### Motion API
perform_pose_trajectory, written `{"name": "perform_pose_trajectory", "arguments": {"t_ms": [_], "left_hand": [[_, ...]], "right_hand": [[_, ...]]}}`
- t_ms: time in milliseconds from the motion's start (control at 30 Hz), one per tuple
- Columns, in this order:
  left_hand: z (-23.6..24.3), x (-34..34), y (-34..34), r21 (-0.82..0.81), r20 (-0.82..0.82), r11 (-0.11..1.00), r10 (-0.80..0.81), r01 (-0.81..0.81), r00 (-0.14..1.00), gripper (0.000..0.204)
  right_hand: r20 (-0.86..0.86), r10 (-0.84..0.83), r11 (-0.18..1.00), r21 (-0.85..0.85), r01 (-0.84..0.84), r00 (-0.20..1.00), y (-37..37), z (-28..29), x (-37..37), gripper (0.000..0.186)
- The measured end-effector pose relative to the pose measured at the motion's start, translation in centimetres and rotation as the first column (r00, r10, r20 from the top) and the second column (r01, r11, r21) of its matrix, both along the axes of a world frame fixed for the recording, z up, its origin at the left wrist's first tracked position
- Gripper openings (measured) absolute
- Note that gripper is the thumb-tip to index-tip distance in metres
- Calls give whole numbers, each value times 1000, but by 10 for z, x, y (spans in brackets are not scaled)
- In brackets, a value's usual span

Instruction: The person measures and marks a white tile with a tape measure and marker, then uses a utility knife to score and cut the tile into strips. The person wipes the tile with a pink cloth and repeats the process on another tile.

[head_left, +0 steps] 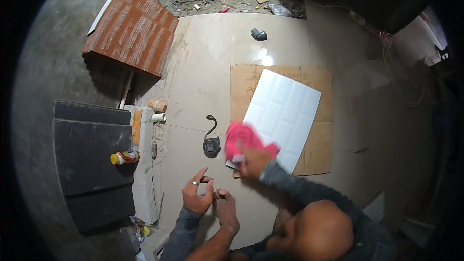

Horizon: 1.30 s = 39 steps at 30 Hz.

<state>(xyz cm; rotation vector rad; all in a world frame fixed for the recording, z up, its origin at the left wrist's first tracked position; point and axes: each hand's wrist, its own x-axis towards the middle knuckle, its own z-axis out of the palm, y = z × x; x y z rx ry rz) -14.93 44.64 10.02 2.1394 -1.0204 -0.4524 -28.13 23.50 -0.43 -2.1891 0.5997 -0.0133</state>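
Note:
My right hand (253, 161) presses a bright pink cloth (243, 140) onto the near left corner of a white tile (285, 111) with a raised brick pattern. Motion blurs the cloth a little. Under the tile lies a flat piece of brown cardboard (316, 150). My left hand (197, 195), with a ring on one finger, is held near my bare foot (225, 210); its fingers are apart and nothing shows in them. A black tape measure (211, 147) with a wrist strap lies on the floor left of the cloth.
A grey pipe elbow (259, 34) sits on the beige tiled floor (193, 82) beyond the cardboard. Stacked reddish-brown tiles (130, 29) stand far left, dark panels (92, 154) nearer. A yellow-capped bottle (124, 157) and a string spool (157, 105) are beside them. Rubble (241, 2) lies beyond the floor's far edge.

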Motion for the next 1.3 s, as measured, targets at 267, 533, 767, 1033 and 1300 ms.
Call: {"name": "perform_pose_trajectory", "arguments": {"t_ms": [267, 533, 767, 1033, 1300], "left_hand": [[3, 2, -12, -8, 38, 995, -95, 95, 995, 40], [-15, -3, -45, 79, -36, 959, -269, 271, 962, 43], [-31, 9, -104, 18, 2, 913, -409, 408, 913, 50], [-11, -15, -154, 289, -17, 934, -214, 210, 977, 32], [-11, -2, -130, 23, 58, 893, -449, 449, 892, 44]], "right_hand": [[-41, 41, 961, 276, -28, 998, -45, 57, -45, 47], [-258, -284, 956, -7, 292, 923, -132, 37, -54, 48], [-148, 293, 905, 362, -224, 945, 54, 39, -132, 48], [-10, -458, 884, 104, 456, 889, -183, 84, -101, 61], [275, -113, 993, -12, 121, 955, -55, -15, -117, 35]]}}
